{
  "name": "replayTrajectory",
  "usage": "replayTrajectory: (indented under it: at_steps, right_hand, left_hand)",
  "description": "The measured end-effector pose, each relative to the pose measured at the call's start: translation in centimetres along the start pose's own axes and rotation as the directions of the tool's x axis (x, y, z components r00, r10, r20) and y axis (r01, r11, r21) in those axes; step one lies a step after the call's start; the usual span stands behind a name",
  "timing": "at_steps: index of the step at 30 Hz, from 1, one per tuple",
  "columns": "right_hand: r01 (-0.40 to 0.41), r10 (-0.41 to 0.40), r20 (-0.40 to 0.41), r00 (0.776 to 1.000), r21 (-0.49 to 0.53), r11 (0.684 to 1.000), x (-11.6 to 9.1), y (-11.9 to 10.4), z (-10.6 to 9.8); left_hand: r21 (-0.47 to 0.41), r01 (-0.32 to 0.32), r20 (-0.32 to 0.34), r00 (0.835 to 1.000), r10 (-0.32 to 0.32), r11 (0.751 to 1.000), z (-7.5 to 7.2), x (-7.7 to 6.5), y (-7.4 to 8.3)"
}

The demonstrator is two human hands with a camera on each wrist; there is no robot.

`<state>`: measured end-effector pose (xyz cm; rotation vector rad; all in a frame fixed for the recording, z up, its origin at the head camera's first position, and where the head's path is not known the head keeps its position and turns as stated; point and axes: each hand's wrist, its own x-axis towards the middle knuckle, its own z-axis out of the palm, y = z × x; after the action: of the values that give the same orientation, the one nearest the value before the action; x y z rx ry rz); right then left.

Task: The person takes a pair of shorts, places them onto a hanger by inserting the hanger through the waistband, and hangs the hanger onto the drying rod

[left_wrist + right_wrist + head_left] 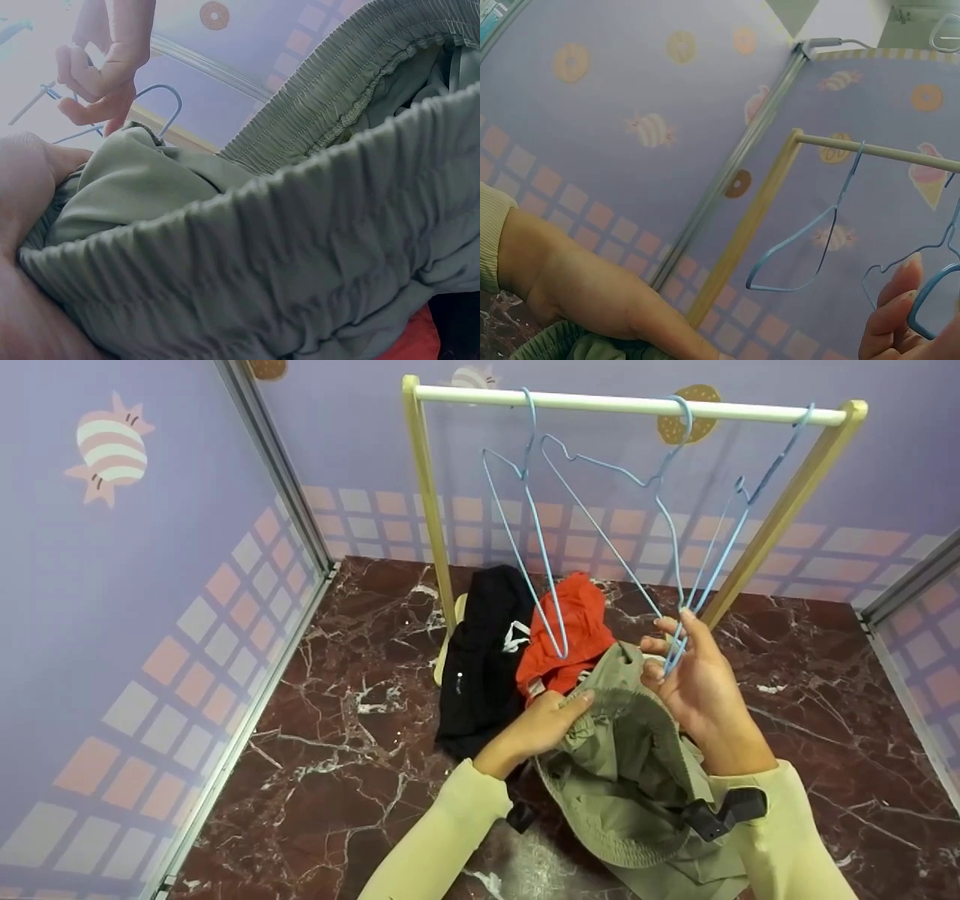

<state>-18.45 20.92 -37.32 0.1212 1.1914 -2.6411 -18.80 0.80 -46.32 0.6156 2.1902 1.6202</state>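
Observation:
My left hand (540,724) grips the gathered elastic waistband of a pair of olive-green trousers (622,780), whose waist gapes toward me. The waistband (255,262) fills much of the left wrist view. Above and to the right, my right hand (709,690) holds the lower end of a blue wire hanger (720,555) between thumb and curled fingers. The lower corner of the middle blue hanger (615,469) meets the same fingers, which partly hide it. In the right wrist view, fingertips (892,307) show beside a hanger's rounded end.
The hangers hang on a white rail (600,403) with wooden posts, with another blue hanger (536,510) to the left. Black clothing (480,682) and a red garment (574,615) lie under it. Patterned walls (150,585) enclose the marbled floor (322,780).

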Motion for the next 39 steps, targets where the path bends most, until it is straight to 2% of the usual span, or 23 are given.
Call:
replayTrajectory:
  at_steps: [11,14,18,21,26,33,39]
  right_hand:
    - [0.034,-0.034,-0.007,0.999,0.012,0.999,-0.3,-0.5,-0.1]
    - [0.043,-0.043,-0.002,0.999,0.011,0.999,-0.5,-0.5,-0.1]
    - [0.054,-0.054,0.024,0.998,0.007,0.999,-0.7,-0.5,-0.3]
    - [0.066,-0.066,0.045,0.997,-0.007,0.998,-0.9,-0.4,-0.4]
    - [0.069,-0.068,0.065,0.996,-0.021,0.997,-1.2,-0.2,-0.8]
    - [0.053,-0.054,0.18,0.982,0.01,0.999,-1.8,0.2,-1.8]
    - [0.059,-0.071,0.241,0.968,0.057,0.997,-2.5,0.6,-2.3]
  left_hand:
    - [0.001,-0.008,0.002,1.0,0.008,1.0,0.1,0.0,-0.1]
    - [0.001,-0.004,0.009,1.0,0.004,1.0,-0.1,-0.4,0.9]
    - [0.005,-0.002,0.008,1.0,0.002,1.0,-0.1,-0.6,1.0]
    - [0.006,-0.006,0.0,1.0,0.006,1.0,0.1,-0.1,-0.1]
    - [-0.003,0.003,-0.008,1.0,-0.003,1.0,0.1,0.0,-0.5]
    - [-0.004,0.023,-0.006,1.0,-0.023,1.0,0.2,0.0,-0.7]
    - [-0.007,0.046,-0.017,0.999,-0.046,0.999,0.4,0.1,-0.7]
